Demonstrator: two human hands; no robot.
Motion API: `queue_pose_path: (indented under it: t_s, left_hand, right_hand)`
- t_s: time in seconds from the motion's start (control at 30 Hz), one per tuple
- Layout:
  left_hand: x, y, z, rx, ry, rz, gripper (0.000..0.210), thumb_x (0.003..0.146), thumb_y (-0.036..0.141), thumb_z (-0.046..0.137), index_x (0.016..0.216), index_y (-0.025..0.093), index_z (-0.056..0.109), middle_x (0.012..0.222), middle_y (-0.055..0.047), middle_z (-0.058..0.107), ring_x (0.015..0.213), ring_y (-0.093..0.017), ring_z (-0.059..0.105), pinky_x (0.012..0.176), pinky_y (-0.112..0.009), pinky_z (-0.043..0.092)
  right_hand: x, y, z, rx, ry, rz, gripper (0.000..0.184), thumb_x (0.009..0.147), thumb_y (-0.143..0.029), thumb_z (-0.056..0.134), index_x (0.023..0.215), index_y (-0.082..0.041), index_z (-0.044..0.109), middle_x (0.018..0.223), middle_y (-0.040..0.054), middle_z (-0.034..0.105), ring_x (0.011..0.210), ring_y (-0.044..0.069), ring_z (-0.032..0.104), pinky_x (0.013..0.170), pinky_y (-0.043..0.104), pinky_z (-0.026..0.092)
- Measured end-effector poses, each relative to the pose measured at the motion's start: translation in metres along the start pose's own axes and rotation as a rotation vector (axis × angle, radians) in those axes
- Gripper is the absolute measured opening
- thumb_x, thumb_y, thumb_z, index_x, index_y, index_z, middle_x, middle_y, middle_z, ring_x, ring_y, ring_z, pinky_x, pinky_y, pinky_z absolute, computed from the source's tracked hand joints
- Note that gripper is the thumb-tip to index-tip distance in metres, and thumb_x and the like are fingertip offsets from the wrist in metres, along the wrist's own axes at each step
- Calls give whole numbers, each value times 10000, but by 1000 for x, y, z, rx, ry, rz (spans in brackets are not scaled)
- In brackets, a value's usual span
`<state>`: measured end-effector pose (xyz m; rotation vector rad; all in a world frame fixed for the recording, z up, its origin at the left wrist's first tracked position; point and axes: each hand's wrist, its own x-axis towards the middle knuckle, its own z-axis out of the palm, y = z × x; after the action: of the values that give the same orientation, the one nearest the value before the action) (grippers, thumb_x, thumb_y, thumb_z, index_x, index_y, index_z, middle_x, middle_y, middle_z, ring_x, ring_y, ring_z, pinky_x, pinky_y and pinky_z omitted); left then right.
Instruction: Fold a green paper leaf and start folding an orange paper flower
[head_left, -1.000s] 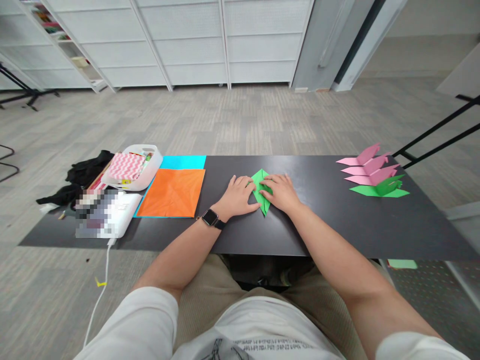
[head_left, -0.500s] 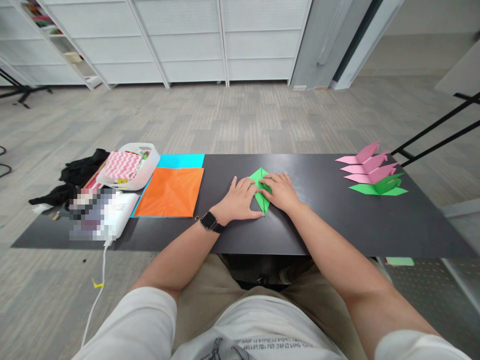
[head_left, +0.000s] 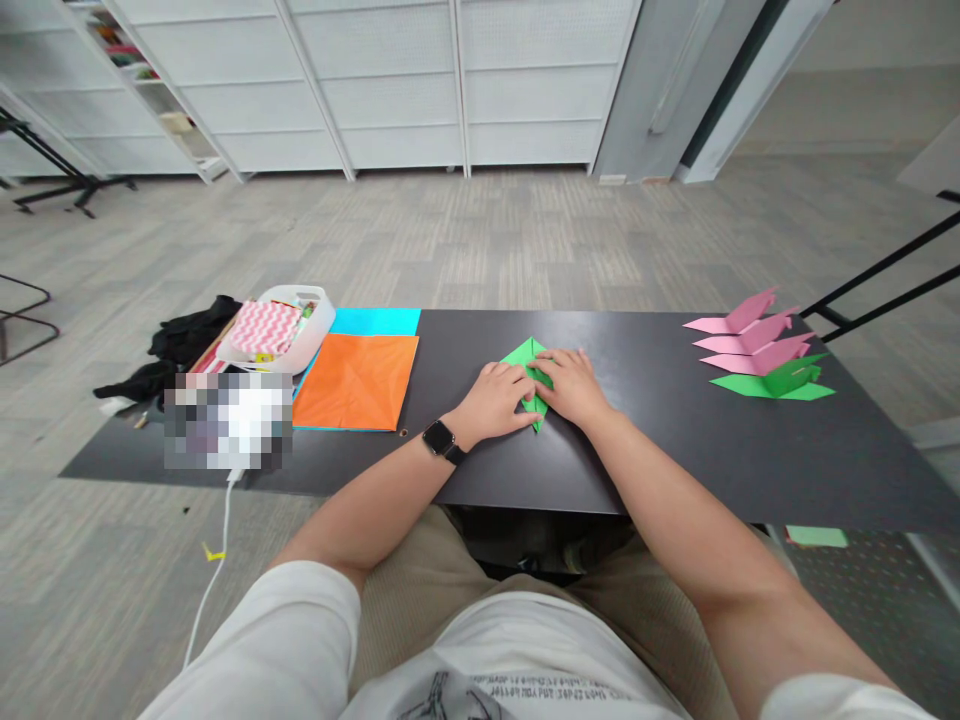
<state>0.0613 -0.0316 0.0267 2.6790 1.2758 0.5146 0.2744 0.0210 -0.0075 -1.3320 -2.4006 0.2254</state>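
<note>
A green sheet of origami paper (head_left: 529,349), folded into a kite-like diamond with a crease down its middle, lies flat on the dark table. My left hand (head_left: 496,402), with a black watch on its wrist, covers its left side; the fingers are drawn together on the paper and the thumb reaches toward the lower tip. From the right, my right hand (head_left: 574,388) has its bent fingertips on the paper near the central crease. Both hands hide much of the sheet, and the fingertips nearly meet.
Folded pink paper birds (head_left: 739,312) and a green one (head_left: 780,382) stand at the table's right. Orange paper (head_left: 356,385) over blue paper (head_left: 382,320) lies left, beside a white basket (head_left: 311,335), black cloth (head_left: 191,335) and a blurred item with a white cable (head_left: 225,540).
My left hand's fingers, spread before, are now closer together on the green paper. My right hand stays at the crease. The whole view has shifted slightly.
</note>
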Motion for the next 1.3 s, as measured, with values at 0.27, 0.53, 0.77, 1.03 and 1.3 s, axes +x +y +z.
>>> queue_pose_path:
  t_s: [0.27,0.53,0.77,1.03,1.3]
  left_hand:
    - [-2,-1,-5,-56,-37,142,301,928,476,810,995,218,670,1170,-70,701,1174,-278,622,1071,-437,421]
    - [-2,-10,-10,-150,19,94,308,1016,512,693,1125,225,681,1185,-73,708,1183,-263,643,1085,-431,457]
    - [-2,-27,-7,-89,3,-3,228,1036,423,654,1143,240,738,1197,-63,736,1168,-266,644,1128,-473,455]
    - [-3,-29,-16,-5,15,-117,226,1050,400,628,1121,278,805,1257,-42,775,1244,-273,637,1277,-573,305]
    - [-5,-37,-9,41,110,-179,336,1002,522,686,1120,231,806,1242,-89,762,1159,-294,656,1153,-541,430]
  right_hand:
    - [0,-1,0,4,8,-7,309,1012,-348,647,1296,-302,758,1419,103,698,1321,375,586,1222,742,302]
    - [-1,0,-1,1,5,-20,316,1033,-391,623,1300,-309,771,1416,106,697,1321,367,581,1236,727,281]
    - [0,-2,-4,6,-8,-6,346,1075,-433,544,1298,-322,784,1415,95,705,1343,358,570,1252,717,265]
    - [-5,4,-14,39,-1,-6,412,1017,-298,552,1396,-288,712,1394,103,734,1334,348,589,1264,710,264]
    - [-7,1,-27,64,-62,-131,349,959,-267,600,1254,-310,780,1257,66,782,1256,310,628,1266,667,280]
